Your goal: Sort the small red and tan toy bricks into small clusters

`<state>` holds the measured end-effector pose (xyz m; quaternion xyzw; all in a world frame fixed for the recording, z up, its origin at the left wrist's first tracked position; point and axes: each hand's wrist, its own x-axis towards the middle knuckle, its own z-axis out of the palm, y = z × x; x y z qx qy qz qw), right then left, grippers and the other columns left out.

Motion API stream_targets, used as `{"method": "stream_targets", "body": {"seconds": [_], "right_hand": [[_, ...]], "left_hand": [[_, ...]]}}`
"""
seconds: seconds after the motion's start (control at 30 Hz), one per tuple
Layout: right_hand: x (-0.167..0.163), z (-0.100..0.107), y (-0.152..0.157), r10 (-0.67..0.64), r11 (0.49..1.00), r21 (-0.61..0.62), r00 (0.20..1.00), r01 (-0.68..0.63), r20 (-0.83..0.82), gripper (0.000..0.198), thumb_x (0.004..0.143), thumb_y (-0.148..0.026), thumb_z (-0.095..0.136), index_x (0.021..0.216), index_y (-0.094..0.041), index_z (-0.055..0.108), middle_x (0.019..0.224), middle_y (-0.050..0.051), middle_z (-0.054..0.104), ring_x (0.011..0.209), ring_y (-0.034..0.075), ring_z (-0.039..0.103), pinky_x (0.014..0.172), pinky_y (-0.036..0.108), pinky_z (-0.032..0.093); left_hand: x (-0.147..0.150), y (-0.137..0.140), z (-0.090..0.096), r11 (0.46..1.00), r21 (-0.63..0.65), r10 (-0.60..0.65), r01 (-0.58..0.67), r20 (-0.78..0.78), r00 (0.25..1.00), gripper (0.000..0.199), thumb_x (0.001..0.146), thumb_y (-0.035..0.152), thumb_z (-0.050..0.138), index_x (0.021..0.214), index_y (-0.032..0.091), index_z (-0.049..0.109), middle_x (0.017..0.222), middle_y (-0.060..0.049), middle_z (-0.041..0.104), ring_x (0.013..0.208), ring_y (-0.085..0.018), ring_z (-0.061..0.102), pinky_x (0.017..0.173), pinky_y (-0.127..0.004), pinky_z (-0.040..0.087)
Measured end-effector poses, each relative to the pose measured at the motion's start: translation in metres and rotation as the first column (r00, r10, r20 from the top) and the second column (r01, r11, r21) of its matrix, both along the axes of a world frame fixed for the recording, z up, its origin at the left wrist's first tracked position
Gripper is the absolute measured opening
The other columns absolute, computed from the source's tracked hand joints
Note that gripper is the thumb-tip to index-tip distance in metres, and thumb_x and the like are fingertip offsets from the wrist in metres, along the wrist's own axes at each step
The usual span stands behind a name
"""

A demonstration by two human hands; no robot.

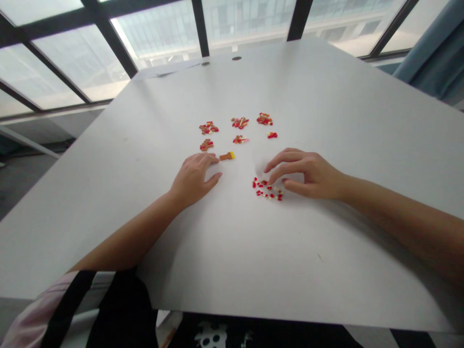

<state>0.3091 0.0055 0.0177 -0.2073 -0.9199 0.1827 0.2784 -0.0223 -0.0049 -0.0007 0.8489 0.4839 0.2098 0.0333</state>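
My left hand [195,178] rests on the white table with its fingers apart. Its fingertips lie beside a small brown assembled piece with a yellow end [227,156], which looks built from toy bricks. My right hand [306,174] hovers with spread, bent fingers over the right side of a loose scatter of tiny red and cream bricks [270,195]. Nothing shows between its fingers. Just beyond my left fingertips sits a small brown and red brick pile [207,144].
Farther back on the table [232,251] lie more piles: brown-red bricks [209,128], mixed bricks [239,123], red-orange bricks [264,119], a small pile with pink pieces [240,139] and a few red bricks [272,135]. Windows stand behind; a blue curtain [435,53] hangs right.
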Motion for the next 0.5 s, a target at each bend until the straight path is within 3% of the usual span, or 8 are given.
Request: {"method": "stream_targets", "body": {"seconds": [0.5], "right_hand": [[0.0013, -0.0022, 0.0007, 0.018, 1.000, 0.006, 0.999, -0.018, 0.033, 0.024, 0.094, -0.022, 0.060, 0.099, -0.027, 0.083, 0.112, 0.007, 0.081, 0.101, 0.022, 0.074, 0.098, 0.042, 0.054]], "left_hand": [[-0.0010, 0.0008, -0.0016, 1.000, 0.024, -0.016, 0.016, -0.001, 1.000, 0.029, 0.097, 0.029, 0.063, 0.123, 0.017, 0.068, 0.139, -0.016, 0.073, 0.133, -0.032, 0.067, 0.119, -0.053, 0.049]]}}
